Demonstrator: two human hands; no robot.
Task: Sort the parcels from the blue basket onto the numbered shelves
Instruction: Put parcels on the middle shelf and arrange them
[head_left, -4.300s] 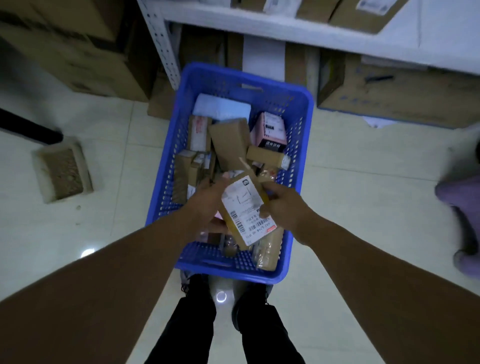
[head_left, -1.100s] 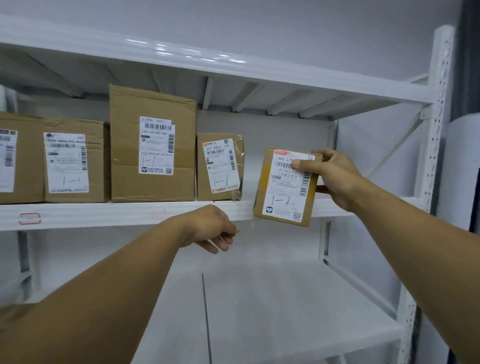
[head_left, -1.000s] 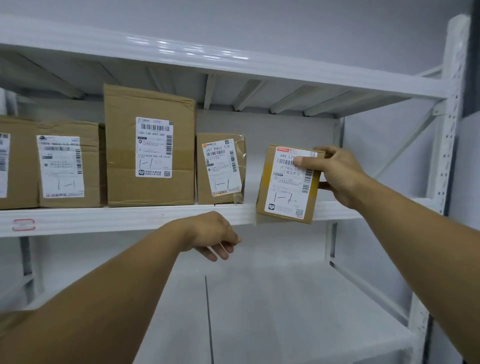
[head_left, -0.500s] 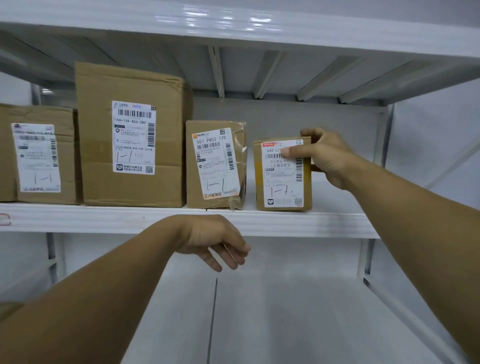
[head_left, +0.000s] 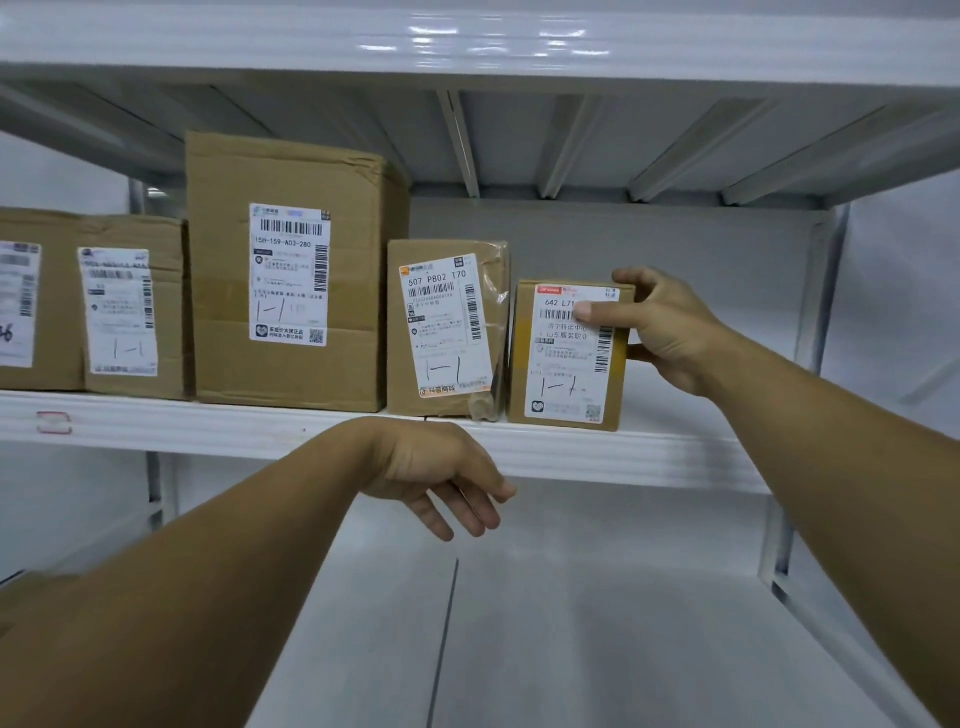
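Note:
A small brown parcel with a white label marked "1-1" stands upright on the white shelf. It touches the right side of another labelled parcel. My right hand grips its upper right corner, thumb on the label and fingers over the top. My left hand hangs loose below the shelf edge, fingers apart, holding nothing. The blue basket is out of view.
A tall brown box and two lower boxes fill the shelf to the left, all labelled "1-1". Bare shelf lies to the right of the held parcel. A lower shelf board and a white upright are below.
My right hand has set the small parcel down on the shelf and slid it left against its neighbour. My left hand has dropped slightly below the shelf edge.

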